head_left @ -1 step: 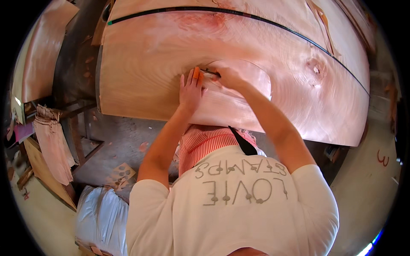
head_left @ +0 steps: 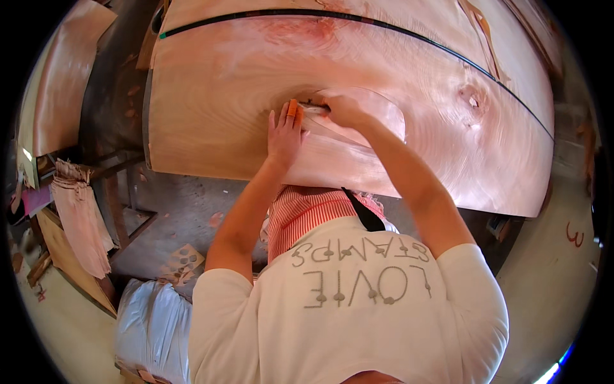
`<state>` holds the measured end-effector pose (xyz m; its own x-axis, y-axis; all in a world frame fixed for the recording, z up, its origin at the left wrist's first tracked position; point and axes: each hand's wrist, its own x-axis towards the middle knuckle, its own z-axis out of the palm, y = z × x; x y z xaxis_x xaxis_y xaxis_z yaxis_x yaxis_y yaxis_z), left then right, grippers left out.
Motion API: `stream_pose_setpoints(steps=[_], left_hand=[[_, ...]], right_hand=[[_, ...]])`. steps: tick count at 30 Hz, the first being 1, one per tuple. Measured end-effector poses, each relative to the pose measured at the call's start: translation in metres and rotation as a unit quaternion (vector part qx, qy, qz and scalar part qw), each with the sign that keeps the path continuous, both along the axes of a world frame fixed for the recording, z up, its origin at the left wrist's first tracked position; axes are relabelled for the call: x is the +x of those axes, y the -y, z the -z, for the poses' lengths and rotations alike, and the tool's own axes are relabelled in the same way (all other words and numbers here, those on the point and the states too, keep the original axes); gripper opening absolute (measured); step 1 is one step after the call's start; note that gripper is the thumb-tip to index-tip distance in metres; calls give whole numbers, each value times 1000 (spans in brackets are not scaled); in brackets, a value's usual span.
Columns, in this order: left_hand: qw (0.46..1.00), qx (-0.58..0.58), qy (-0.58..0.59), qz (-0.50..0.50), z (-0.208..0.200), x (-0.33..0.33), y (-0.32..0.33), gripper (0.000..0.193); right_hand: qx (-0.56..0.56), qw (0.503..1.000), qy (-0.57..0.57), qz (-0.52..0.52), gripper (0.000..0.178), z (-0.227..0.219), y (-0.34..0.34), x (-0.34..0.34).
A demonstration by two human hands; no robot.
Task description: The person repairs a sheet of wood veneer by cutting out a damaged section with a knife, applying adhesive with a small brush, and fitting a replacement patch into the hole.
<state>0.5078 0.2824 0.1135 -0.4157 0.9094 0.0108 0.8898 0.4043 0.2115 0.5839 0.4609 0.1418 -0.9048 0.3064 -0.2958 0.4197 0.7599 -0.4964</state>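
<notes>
Head-worn fisheye view, directed steeply downward over the wearer's white shirt (head_left: 358,333), which lies nearest the lens. The wood sheet (head_left: 204,134) lies farther off, its near edge crossing mid-field between two visible corners; the frame's top crops its far part.

Before me, a broad pinkish wood sheet (head_left: 211,121) is bearing a long dark rod (head_left: 394,33); a narrow tan strip (head_left: 489,45) is lying beyond that, and the person's left hand (head_left: 288,131) is resting nearer.

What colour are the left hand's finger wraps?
Orange; the finger wraps show best in the head view.
</notes>
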Motion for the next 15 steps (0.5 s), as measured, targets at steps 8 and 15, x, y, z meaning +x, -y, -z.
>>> stream_pose_setpoints(steps=[8,15], left_hand=[[996,73,47,30,-9,5,-11,55],[960,76,123,241,-8,87,-19,61]], right_hand=[[-376,878,9,297,26,12,-17,106],[-426,802,15,419,25,24,47,158]])
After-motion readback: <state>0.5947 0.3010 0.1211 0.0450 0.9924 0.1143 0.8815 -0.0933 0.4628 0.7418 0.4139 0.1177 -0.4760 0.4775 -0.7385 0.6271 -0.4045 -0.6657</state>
